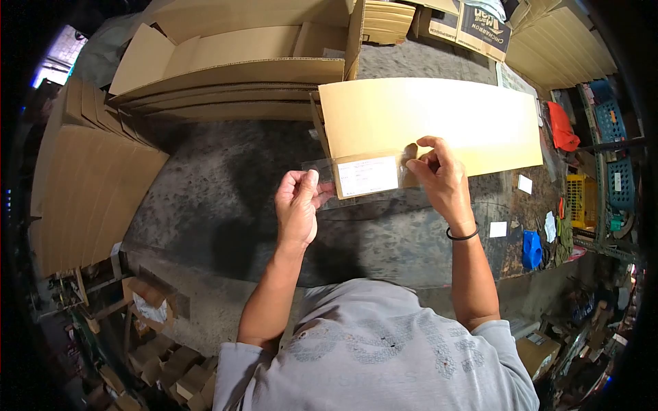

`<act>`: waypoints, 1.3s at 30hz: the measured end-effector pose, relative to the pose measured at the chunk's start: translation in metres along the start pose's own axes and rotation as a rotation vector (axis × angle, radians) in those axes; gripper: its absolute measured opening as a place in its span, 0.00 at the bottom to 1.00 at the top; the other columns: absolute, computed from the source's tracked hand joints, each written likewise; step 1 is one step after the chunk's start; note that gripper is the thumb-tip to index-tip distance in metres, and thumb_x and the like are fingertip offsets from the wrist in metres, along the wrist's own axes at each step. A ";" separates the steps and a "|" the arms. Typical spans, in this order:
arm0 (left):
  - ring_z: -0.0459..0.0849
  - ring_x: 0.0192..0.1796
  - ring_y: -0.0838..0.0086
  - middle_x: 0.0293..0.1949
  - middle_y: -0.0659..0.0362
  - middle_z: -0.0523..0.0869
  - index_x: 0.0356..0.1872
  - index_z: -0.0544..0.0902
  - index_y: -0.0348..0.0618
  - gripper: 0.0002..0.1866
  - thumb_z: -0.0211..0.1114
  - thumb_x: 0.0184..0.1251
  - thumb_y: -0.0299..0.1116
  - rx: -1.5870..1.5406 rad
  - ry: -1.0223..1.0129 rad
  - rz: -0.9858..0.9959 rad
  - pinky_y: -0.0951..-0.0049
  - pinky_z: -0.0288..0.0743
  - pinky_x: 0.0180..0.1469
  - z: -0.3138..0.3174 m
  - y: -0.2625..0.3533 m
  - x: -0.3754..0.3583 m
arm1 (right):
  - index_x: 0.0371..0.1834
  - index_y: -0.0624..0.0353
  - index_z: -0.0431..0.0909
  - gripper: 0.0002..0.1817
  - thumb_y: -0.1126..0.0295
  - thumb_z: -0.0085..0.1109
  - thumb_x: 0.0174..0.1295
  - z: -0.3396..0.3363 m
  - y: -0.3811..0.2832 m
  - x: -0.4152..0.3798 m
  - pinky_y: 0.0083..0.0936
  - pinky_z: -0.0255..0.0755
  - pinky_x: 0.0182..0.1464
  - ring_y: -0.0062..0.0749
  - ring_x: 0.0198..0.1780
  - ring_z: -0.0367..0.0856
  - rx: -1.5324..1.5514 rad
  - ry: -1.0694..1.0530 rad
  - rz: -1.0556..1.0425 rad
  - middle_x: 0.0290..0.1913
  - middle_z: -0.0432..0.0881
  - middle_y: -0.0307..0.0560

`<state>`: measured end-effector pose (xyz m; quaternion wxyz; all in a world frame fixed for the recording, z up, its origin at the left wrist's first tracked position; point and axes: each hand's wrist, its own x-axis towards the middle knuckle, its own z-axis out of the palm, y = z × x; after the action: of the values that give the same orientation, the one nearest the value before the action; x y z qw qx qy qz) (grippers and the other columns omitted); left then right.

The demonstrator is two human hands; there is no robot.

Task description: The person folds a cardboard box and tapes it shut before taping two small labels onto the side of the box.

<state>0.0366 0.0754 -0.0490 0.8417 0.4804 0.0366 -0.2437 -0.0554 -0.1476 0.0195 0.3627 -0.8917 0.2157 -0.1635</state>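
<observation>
Both hands, left hand [296,205] and right hand [439,175], pinch a clear label sleeve [363,177] (white label inside) against the flat cardboard box [439,116] on the bench [226,185].

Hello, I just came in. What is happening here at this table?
A person stands at a dark worktable and holds a strip of clear tape stretched over a white label at the near edge of a flat cardboard box. The left hand pinches the loose end of the tape, and the right hand presses the other end onto the cardboard. Stacks of flattened boxes lie around the table.
</observation>
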 end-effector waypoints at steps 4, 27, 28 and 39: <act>0.84 0.37 0.68 0.29 0.66 0.74 0.36 0.73 0.46 0.07 0.60 0.73 0.34 0.013 0.010 -0.007 0.60 0.81 0.46 0.002 0.002 -0.001 | 0.49 0.59 0.76 0.17 0.76 0.65 0.54 -0.001 -0.001 0.000 0.26 0.71 0.32 0.27 0.25 0.75 0.019 -0.008 0.011 0.22 0.77 0.42; 0.83 0.36 0.69 0.30 0.65 0.74 0.36 0.73 0.46 0.07 0.61 0.72 0.34 0.013 0.012 -0.015 0.60 0.81 0.47 0.001 0.000 -0.001 | 0.47 0.60 0.77 0.18 0.77 0.67 0.53 0.000 -0.002 -0.001 0.26 0.71 0.31 0.28 0.24 0.74 0.031 0.010 -0.011 0.21 0.75 0.42; 0.84 0.36 0.69 0.31 0.65 0.75 0.36 0.73 0.46 0.07 0.61 0.72 0.34 0.011 0.008 -0.006 0.60 0.81 0.46 0.000 0.000 -0.001 | 0.47 0.60 0.77 0.18 0.77 0.67 0.53 0.000 0.000 -0.001 0.26 0.71 0.31 0.28 0.24 0.74 0.024 0.018 -0.007 0.21 0.75 0.42; 0.85 0.36 0.69 0.25 0.67 0.72 0.38 0.74 0.46 0.06 0.59 0.74 0.34 0.061 0.014 0.007 0.64 0.81 0.43 -0.002 -0.001 -0.001 | 0.46 0.56 0.78 0.18 0.73 0.68 0.50 0.001 0.002 -0.001 0.32 0.74 0.36 0.38 0.31 0.81 -0.046 0.052 -0.027 0.26 0.81 0.44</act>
<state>0.0361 0.0770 -0.0509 0.8271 0.5079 0.0334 -0.2385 -0.0565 -0.1476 0.0173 0.3341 -0.8981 0.2169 -0.1865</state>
